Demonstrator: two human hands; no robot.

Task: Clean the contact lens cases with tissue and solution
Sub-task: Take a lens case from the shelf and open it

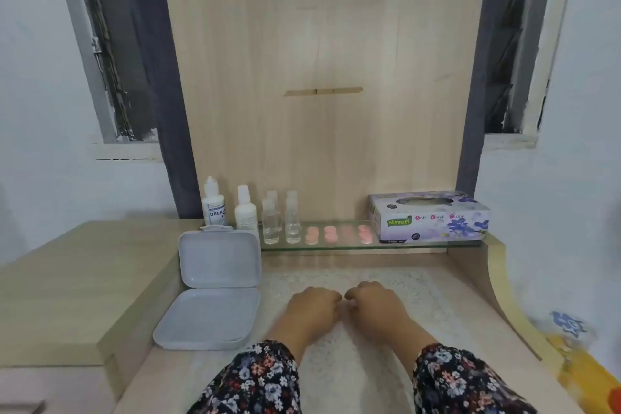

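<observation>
Both hands were parked on the surface [470,282], left hand [311,307] and right hand [376,304] knuckle to knuckle, each grip loosely curled and holding nothing as far as I could tell, looked like a ready pose before starting. Left of them an open box [215,286] sat, probably for the finished ones. Further back on the glass shelf [336,247], pink cases [337,234] lined up between the bottles [248,215] and tissue box [428,217], all in easy reach.
</observation>
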